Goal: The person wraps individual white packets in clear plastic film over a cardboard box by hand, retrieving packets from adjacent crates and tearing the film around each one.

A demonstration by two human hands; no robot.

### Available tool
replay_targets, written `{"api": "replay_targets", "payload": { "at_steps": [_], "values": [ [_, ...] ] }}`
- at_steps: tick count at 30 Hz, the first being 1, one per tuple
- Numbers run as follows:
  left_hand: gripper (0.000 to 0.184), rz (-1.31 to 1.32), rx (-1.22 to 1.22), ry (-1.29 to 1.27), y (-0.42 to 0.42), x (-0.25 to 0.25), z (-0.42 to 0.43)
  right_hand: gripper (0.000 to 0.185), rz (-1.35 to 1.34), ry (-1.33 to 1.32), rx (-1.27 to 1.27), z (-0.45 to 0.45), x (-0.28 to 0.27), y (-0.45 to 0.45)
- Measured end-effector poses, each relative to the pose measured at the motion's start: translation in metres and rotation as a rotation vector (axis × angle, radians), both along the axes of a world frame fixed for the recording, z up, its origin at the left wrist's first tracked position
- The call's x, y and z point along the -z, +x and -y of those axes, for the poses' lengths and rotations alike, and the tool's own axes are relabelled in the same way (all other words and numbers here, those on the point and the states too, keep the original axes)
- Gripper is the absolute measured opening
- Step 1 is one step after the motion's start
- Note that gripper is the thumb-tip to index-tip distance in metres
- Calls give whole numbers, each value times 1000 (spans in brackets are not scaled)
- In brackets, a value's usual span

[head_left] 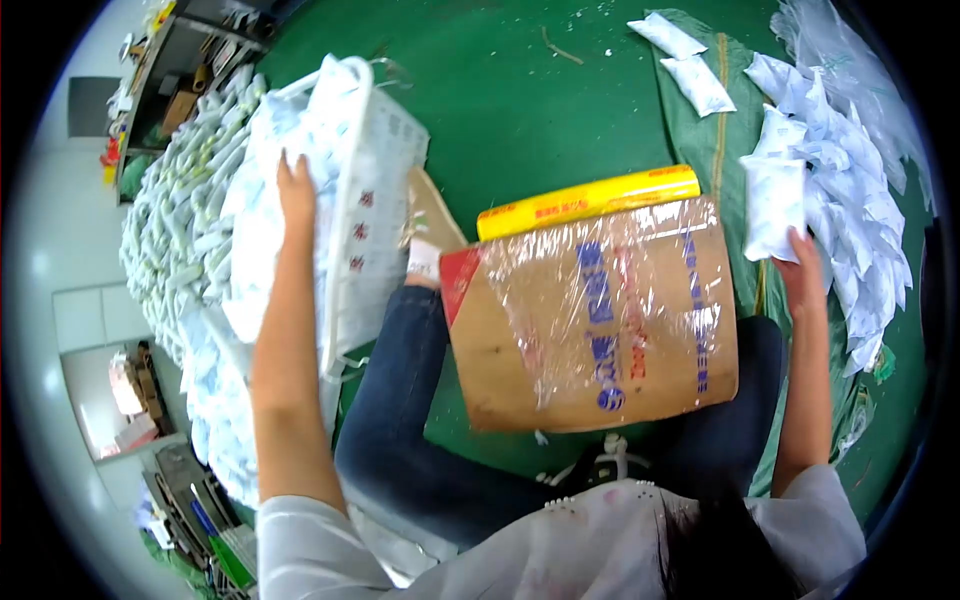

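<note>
My left hand (297, 195) reaches over the white plastic basket (372, 190) on the left, fingers apart, against the white packets (268, 215) heaped in it. Whether its fingertips touch a packet I cannot tell. On the right, my right hand (803, 275) is closed on the lower edge of a plump white packet (774, 205) with faint blue print. That packet is beside a pile of similar packets (855, 215). Between my arms, a cardboard box (600, 330) wrapped in clear film lies across my lap.
A yellow printed roll (590, 200) lies along the box's far edge. Two packets (685, 65) rest on a green woven sheet (735, 130) at the upper right. Beyond the basket is a large heap of pale rolled pieces (185, 220). Shelving (165, 70) stands at the upper left.
</note>
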State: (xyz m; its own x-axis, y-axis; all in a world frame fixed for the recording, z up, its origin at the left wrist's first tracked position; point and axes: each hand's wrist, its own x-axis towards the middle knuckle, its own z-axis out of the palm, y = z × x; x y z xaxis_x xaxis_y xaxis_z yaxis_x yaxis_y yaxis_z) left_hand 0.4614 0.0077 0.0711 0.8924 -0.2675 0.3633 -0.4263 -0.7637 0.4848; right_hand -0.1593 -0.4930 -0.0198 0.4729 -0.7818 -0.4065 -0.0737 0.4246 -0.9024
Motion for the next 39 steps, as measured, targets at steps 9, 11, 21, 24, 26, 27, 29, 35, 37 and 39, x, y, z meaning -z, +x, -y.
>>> {"api": "replay_targets", "payload": {
  "at_steps": [9, 11, 21, 24, 26, 27, 29, 35, 37, 39],
  "values": [
    [54, -388, -168, 101, -436, 39, 50, 61, 40, -350, -921, -110, -114, 98],
    [45, -271, -145, 253, -463, 37, 61, 53, -120, -243, -1145, -116, -86, 135],
    [25, -1023, -160, -990, -450, 66, 50, 60, -302, -1297, -625, -163, -48, -11],
    [19, -1275, -13, -764, -449, 52, 46, 41, -326, -1341, -479, -184, -48, -26],
    [19, -1326, 56, -676, -443, 58, 37, 25, -329, -1402, -538, -170, -34, -11],
    [19, -1348, 88, -632, -445, 57, 29, 18, -326, -1431, -570, -166, -33, -8],
    [19, -1170, 117, -584, -449, 51, 14, 10, -285, -1488, -633, -158, -39, -15],
    [22, -1027, 266, -133, -518, -79, -55, 16, -60, -1583, -806, -139, -141, -114],
    [21, -1016, 313, -201, -548, -115, -58, 17, -23, -1568, -809, -142, -169, -132],
    [21, -876, 436, -266, -550, -120, -41, 18, -11, -1618, -758, -158, -181, -118]
  ]
}}
